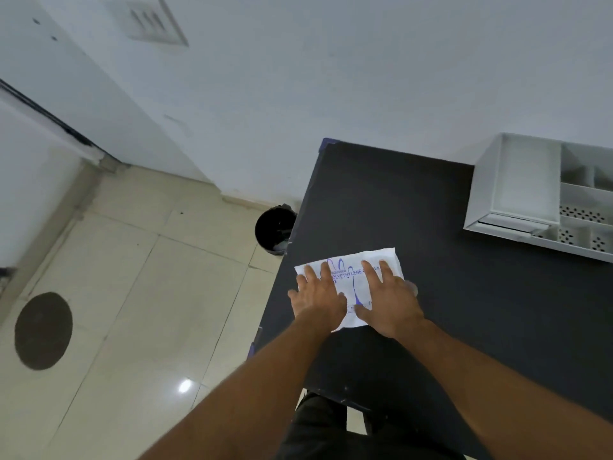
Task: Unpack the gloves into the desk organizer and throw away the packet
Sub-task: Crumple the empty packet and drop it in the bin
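Near the left front corner of the dark bench, you are pressing both palms flat on the glove packet, which is lying tilted across the surface. Your left hand is covering its left end and your right hand its right half, with the fingers of both spread and lying open, gripping nothing. The packet is showing white with blue print, a drawn glove outline and the word "POLYETHYLENE" partly hidden under your hands. Its near corner is sitting close to the bench's left edge.

Farther back on the right, the white desk organizer is standing against the pale wall, well apart from the packet, its compartments facing up and some showing perforated floors. Bare dark bench is lying between the two.

Down on the beige tiled floor, a black bin is standing just beside the bench's left edge, near the wall. A round dark patch is marking the tiles farther left.
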